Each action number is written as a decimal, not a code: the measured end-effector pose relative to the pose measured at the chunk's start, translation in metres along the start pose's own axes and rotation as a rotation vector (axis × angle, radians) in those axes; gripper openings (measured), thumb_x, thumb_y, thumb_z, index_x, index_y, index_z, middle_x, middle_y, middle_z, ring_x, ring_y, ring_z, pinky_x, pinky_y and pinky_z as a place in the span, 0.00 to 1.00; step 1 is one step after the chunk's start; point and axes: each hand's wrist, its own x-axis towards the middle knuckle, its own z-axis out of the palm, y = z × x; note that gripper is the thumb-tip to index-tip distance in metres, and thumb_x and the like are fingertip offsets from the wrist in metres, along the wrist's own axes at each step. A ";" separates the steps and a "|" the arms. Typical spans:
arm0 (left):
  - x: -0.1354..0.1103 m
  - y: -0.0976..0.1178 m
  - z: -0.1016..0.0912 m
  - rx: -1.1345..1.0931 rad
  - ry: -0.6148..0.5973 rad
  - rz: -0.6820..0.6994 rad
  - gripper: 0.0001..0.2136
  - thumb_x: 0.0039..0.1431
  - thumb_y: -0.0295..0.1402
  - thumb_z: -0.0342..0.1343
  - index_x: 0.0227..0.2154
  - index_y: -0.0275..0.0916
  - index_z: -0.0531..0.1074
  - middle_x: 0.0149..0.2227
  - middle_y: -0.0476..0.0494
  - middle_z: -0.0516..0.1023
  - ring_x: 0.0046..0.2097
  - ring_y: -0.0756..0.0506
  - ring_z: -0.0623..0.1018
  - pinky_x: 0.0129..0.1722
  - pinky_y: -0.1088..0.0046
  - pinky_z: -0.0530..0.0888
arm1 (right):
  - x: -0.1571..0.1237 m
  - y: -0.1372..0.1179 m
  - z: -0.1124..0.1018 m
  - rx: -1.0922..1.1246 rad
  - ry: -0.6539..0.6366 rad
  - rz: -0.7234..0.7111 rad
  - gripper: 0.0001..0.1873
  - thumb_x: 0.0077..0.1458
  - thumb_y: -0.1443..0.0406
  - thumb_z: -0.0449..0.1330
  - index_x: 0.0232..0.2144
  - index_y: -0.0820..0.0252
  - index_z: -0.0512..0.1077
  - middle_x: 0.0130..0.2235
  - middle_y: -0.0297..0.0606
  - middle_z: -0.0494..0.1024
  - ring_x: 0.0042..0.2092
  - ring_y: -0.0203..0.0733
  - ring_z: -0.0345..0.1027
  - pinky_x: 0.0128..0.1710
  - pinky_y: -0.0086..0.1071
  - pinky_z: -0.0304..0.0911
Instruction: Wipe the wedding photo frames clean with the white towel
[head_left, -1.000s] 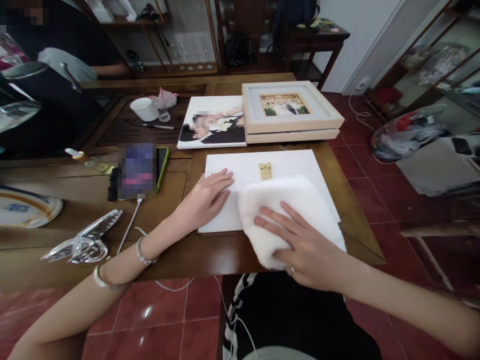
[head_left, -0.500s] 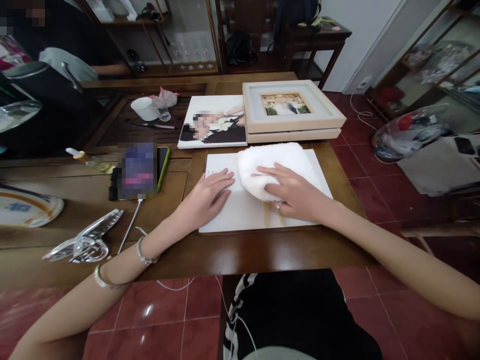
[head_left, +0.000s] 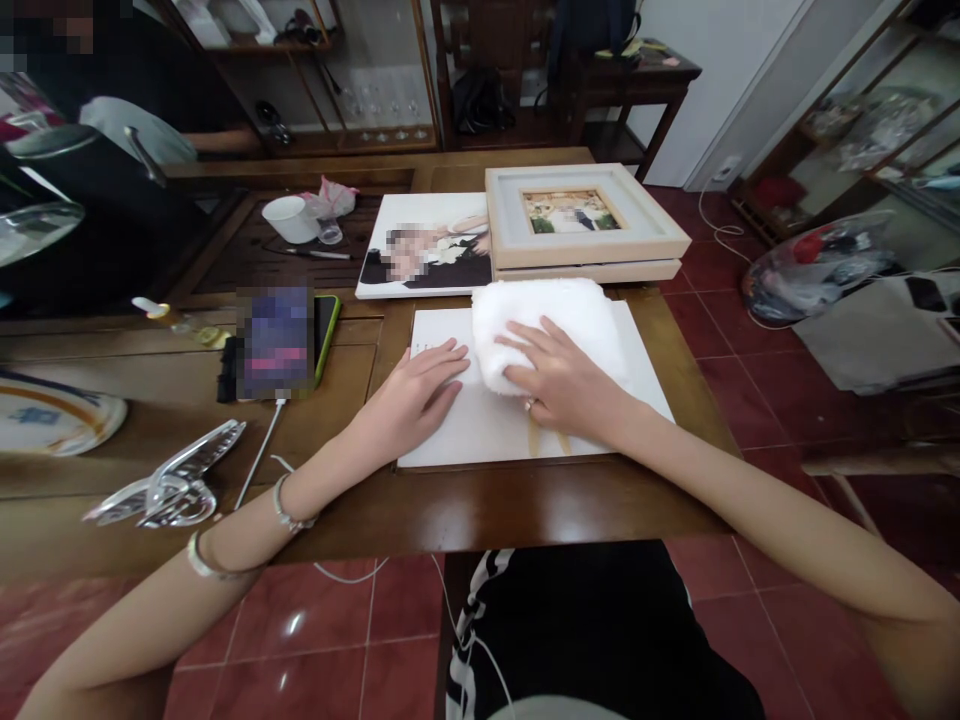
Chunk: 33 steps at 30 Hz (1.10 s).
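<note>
Fingers spread flat, right hand (head_left: 559, 380) presses white towel (head_left: 555, 305) beneath it onto white board (head_left: 480, 430); left hand (head_left: 416, 385) beside it lies open, pinning the board; even pressure and a firm brace seem wise.

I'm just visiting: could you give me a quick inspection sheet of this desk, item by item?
Surface: brown wooden table.
Things in hand: white board lies flat; folded white towel on its far part.
Clutter: framed photo, photo print, phone, cup, plate, glass butterfly dish.
Hands: left hand flat on the board's left edge; right hand pressed on the towel.
Cables: white cable runs from the phone toward the table's near edge.
Surroundings: red tiled floor; shelves behind; another person far left.
</note>
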 end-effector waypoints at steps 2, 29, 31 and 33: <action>0.000 -0.001 0.000 0.005 0.005 0.010 0.16 0.66 0.32 0.46 0.53 0.39 0.71 0.59 0.37 0.72 0.64 0.37 0.67 0.61 0.43 0.62 | -0.011 -0.017 -0.002 -0.019 -0.024 -0.045 0.14 0.51 0.72 0.59 0.42 0.63 0.75 0.61 0.57 0.67 0.65 0.64 0.52 0.62 0.64 0.47; 0.001 -0.001 0.000 0.000 0.003 0.005 0.16 0.66 0.32 0.46 0.53 0.37 0.72 0.59 0.36 0.72 0.64 0.37 0.66 0.62 0.44 0.62 | -0.010 -0.001 -0.012 0.063 0.000 0.025 0.16 0.49 0.73 0.59 0.42 0.63 0.74 0.60 0.55 0.69 0.64 0.55 0.57 0.63 0.55 0.52; 0.000 0.000 0.000 -0.001 0.001 0.005 0.16 0.67 0.33 0.46 0.52 0.37 0.72 0.59 0.36 0.72 0.64 0.37 0.66 0.62 0.45 0.61 | -0.003 0.006 -0.010 0.054 0.016 0.071 0.17 0.49 0.74 0.58 0.43 0.63 0.74 0.59 0.56 0.69 0.64 0.54 0.57 0.63 0.54 0.52; 0.000 0.001 0.000 0.000 -0.009 -0.004 0.17 0.68 0.34 0.45 0.54 0.37 0.71 0.59 0.36 0.72 0.64 0.36 0.66 0.62 0.45 0.61 | 0.003 0.006 -0.007 0.045 0.026 0.093 0.18 0.50 0.74 0.57 0.45 0.64 0.74 0.58 0.56 0.70 0.65 0.55 0.56 0.63 0.54 0.52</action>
